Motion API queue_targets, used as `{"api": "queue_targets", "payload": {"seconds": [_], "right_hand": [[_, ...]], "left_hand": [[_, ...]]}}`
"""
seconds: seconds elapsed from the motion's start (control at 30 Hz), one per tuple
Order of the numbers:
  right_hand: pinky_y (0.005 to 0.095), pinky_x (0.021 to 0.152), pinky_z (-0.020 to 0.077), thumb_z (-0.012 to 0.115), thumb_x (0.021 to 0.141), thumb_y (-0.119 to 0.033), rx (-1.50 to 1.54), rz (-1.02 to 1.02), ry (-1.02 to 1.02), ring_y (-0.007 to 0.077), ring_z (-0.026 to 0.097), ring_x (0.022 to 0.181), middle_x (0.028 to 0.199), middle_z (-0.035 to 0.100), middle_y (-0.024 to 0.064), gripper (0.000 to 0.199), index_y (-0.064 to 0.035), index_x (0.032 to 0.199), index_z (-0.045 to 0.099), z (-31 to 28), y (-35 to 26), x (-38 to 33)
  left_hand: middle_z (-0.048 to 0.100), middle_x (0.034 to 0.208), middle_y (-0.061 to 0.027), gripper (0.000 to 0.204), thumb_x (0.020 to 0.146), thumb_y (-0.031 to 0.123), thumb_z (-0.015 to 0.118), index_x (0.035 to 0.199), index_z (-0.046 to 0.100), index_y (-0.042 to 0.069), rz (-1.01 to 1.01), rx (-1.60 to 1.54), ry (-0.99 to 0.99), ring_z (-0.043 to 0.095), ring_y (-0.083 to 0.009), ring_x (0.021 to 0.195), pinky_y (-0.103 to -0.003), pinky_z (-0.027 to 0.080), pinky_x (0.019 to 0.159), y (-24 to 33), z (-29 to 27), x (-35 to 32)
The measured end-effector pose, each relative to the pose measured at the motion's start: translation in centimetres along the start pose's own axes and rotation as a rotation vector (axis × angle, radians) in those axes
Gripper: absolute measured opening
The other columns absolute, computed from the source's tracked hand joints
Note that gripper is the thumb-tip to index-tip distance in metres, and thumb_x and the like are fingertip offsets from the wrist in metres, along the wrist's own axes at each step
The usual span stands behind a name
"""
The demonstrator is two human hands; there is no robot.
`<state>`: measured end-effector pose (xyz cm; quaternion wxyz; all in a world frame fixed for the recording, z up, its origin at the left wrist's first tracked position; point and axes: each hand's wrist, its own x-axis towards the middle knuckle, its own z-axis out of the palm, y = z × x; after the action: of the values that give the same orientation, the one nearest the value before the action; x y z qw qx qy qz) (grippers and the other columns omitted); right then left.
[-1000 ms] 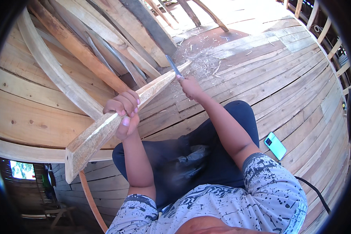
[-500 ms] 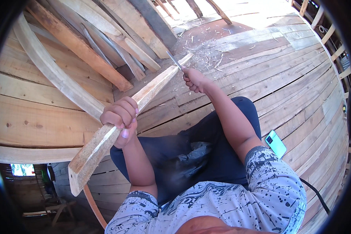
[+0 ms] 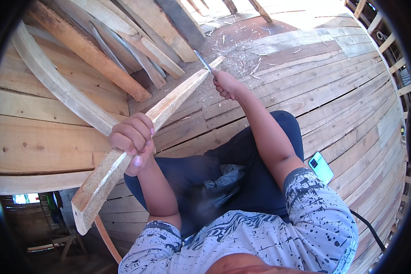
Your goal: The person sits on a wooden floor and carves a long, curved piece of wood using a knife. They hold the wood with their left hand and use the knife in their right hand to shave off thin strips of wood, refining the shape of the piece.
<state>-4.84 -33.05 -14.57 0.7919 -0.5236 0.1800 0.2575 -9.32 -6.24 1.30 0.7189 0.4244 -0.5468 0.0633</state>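
A long, tapering piece of wood (image 3: 177, 101) slants from the lower left up to the far middle. My left hand (image 3: 132, 140) is closed around its thicker near half, thumb underneath and fingers over the top. In my right hand (image 3: 226, 86) is a knife, its fingers wrapped round the handle, which they hide. The knife's narrow blade (image 3: 202, 60) points up and to the left and lies across the wood near the thin far tip. Whether the edge bites into the wood cannot be made out.
Wood shavings (image 3: 247, 59) litter the plank floor (image 3: 278, 98) beyond the tip. Several loose boards (image 3: 89, 52) lean at the upper left, beside a curved timber (image 3: 61, 86). A light blue phone (image 3: 321, 168) lies right of my knee, near a black cable (image 3: 370, 228).
My left hand and the wood have shifted a little left and toward me. The knife and my right hand have moved slightly up, nearer the wood's far tip.
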Motion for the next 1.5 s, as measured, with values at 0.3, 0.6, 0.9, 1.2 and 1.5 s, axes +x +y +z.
{"api": "queue_targets", "payload": {"seconds": [0.3, 0.6, 0.9, 1.2, 1.5], "right_hand": [[0.0281, 0.037, 0.0210, 0.039, 0.101, -0.056, -0.250, -0.323, 0.374, 0.0081, 0.026, 0.040, 0.053, 0.030, -0.0047, 0.054, -0.0137, 0.067, 0.042, 1.6, 1.3, 0.5], [0.0275, 0.037, 0.0161, 0.048, 0.094, -0.064, -0.137, -0.114, 0.301, 0.0075, 0.023, 0.040, 0.052, 0.028, -0.0055, 0.056, -0.0183, 0.064, 0.036, 3.3, 0.7, -0.4], [0.0260, 0.038, 0.0080, 0.042, 0.098, -0.059, 0.175, 0.101, -0.150, 0.0054, 0.015, 0.040, 0.051, 0.023, -0.0078, 0.054, -0.0196, 0.064, 0.030, 1.3, -0.5, -0.7], [0.0269, 0.037, 0.0128, 0.036, 0.101, -0.057, -0.114, 0.009, 0.159, 0.0063, 0.017, 0.040, 0.053, 0.026, -0.0070, 0.051, -0.0183, 0.068, 0.036, 1.5, -0.1, -0.4], [0.0283, 0.037, 0.0137, 0.040, 0.096, -0.065, -0.318, -0.050, 0.319, 0.0082, 0.019, 0.040, 0.052, 0.025, -0.0060, 0.059, -0.0185, 0.061, 0.030, 3.3, -0.6, -2.0]], "left_hand": [[0.044, 0.055, 0.0035, 0.023, 0.070, 0.014, 0.069, 0.072, 0.046, 0.016, 0.030, -0.015, 0.024, 0.043, -0.0129, 0.047, -0.030, 0.041, 0.056, -0.3, 0.0, 0.1], [0.045, 0.055, 0.0039, 0.024, 0.071, 0.014, 0.069, 0.072, 0.045, 0.016, 0.038, -0.028, 0.031, 0.044, -0.0122, 0.048, -0.030, 0.041, 0.056, -0.2, -1.3, -0.3], [0.043, 0.059, 0.0067, 0.023, 0.068, 0.016, 0.066, 0.074, 0.043, 0.019, 0.026, -0.012, -0.047, 0.042, -0.0088, 0.051, -0.027, 0.037, 0.058, -0.3, -1.5, -0.1], [0.044, 0.055, 0.0040, 0.025, 0.072, 0.016, 0.069, 0.071, 0.044, 0.016, 0.042, -0.001, 0.043, 0.043, -0.0119, 0.049, -0.030, 0.041, 0.056, -0.3, -1.1, -0.2], [0.043, 0.056, 0.0040, 0.027, 0.073, 0.017, 0.071, 0.071, 0.044, 0.016, 0.038, 0.002, 0.060, 0.043, -0.0121, 0.049, -0.030, 0.040, 0.056, -0.2, -1.0, 0.0]]}}
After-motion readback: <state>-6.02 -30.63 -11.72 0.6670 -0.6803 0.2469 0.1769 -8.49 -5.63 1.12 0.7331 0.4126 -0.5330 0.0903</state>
